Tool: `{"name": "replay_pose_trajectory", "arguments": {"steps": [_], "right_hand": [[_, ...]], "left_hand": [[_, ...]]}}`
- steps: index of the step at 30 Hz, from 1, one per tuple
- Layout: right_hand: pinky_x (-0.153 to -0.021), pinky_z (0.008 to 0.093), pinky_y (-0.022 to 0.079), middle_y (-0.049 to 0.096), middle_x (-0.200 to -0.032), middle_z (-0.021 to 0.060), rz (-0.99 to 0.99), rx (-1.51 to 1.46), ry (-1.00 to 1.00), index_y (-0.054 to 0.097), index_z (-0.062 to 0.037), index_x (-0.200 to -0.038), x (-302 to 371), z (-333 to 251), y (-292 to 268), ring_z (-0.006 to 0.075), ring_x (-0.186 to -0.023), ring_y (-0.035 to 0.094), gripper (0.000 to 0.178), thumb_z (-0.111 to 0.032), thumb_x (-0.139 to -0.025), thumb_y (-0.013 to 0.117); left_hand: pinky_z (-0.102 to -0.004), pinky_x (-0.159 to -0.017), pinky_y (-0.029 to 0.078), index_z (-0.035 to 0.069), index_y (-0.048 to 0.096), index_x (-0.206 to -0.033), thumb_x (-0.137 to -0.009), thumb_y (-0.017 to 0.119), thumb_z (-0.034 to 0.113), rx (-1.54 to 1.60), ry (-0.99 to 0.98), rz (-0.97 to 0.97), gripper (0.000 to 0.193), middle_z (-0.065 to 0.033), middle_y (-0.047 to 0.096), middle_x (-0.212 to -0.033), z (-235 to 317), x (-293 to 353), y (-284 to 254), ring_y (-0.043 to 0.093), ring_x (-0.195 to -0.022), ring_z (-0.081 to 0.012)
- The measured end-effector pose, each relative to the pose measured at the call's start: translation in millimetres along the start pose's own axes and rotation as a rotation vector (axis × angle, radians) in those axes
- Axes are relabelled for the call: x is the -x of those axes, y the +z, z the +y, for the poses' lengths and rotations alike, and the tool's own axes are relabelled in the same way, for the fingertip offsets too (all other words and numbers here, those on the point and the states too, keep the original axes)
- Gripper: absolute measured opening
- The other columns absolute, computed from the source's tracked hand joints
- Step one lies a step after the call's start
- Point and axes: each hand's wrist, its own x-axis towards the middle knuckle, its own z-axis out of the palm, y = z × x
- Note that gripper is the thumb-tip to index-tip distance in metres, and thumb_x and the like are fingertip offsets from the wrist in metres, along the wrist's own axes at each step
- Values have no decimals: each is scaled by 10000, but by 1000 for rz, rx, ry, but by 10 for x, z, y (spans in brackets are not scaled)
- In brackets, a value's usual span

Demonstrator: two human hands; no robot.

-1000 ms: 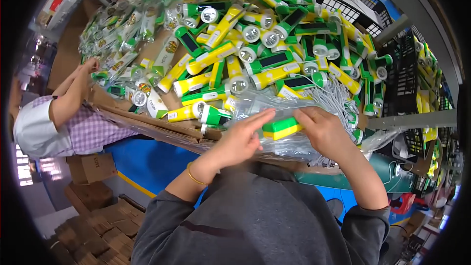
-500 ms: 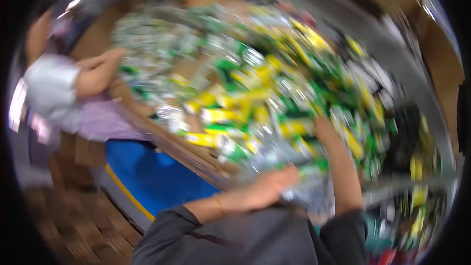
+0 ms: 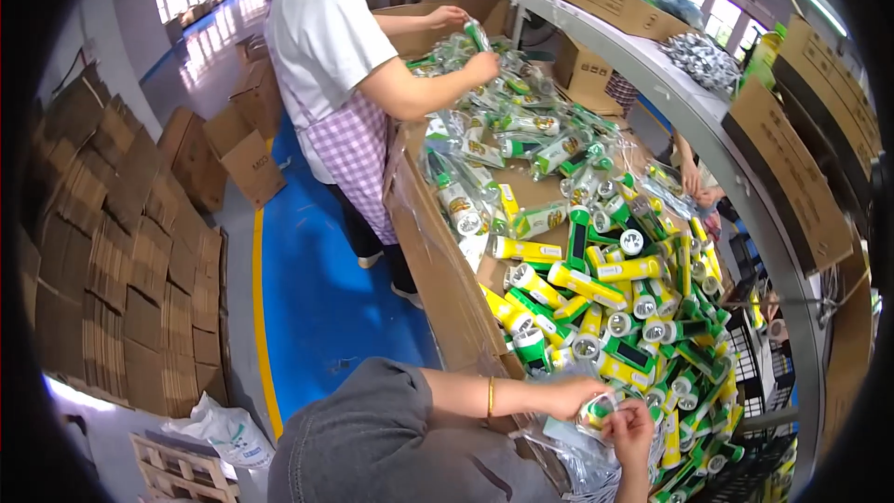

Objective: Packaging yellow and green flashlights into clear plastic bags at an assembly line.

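Observation:
My left hand (image 3: 575, 398) and my right hand (image 3: 631, 430) meet low over the near end of a big pile. Between them is a flashlight (image 3: 594, 413) inside clear plastic, its round end toward me; most of it is covered by my fingers. Both hands are closed on it, fingertips pinching at the plastic. Beneath them lies a stack of clear plastic bags (image 3: 563, 438). Just beyond my hands are loose yellow and green flashlights (image 3: 596, 289), heaped with their lens ends pointing every way.
Flashlights in clear bags (image 3: 549, 149) fill the far end. A co-worker in a checked apron (image 3: 358, 140) stands at the left, holding a bagged flashlight (image 3: 477, 35). Another person's hands (image 3: 691, 177) reach in across the pile. A cardboard wall (image 3: 438, 251) edges it; a grey shelf (image 3: 643, 51) curves alongside.
My view has swung and sharpened from a blur. My right hand, earlier reaching into the flashlight pile, is now drawn back beside my left, with a flashlight in plastic between them.

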Motion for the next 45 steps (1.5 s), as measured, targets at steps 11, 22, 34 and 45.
{"name": "replay_pose_trajectory", "arguments": {"steps": [11,22,34,45], "right_hand": [[-662,417,500,625,-1123,172,-588,1630,14,718,-79,-731,506,-880,185,286,-967,610,122,-131,-745,608],[-655,261,471,599,-913,74,397,170,172,667,-19,-914,690,-195,-210,155,-787,580,213,-20,-723,760],[-627,278,476,603,-844,101,690,352,14,674,-11,-903,882,-548,466,218,-736,614,187,97,-767,604],[-783,240,478,615,-924,65,889,328,-24,665,-4,-914,1100,-802,87,117,-865,586,138,62,-859,556]], "left_hand": [[-369,-968,468,57,475,-1361,-755,590,-17,-259,-3,-165,621,-168,526,-1343,344,149,-123,550,-1190,-323],[-346,-949,469,98,629,-1221,-745,557,-49,-351,-100,-286,503,-147,607,-1263,339,-104,-653,570,-1183,-277],[-417,-870,415,99,670,-925,-640,775,66,-551,626,1,305,-50,635,-948,530,-273,516,609,-899,-205],[-423,-722,496,60,531,-972,-893,575,87,-949,159,173,94,-125,637,-890,5,-166,-760,629,-805,-335]]}}
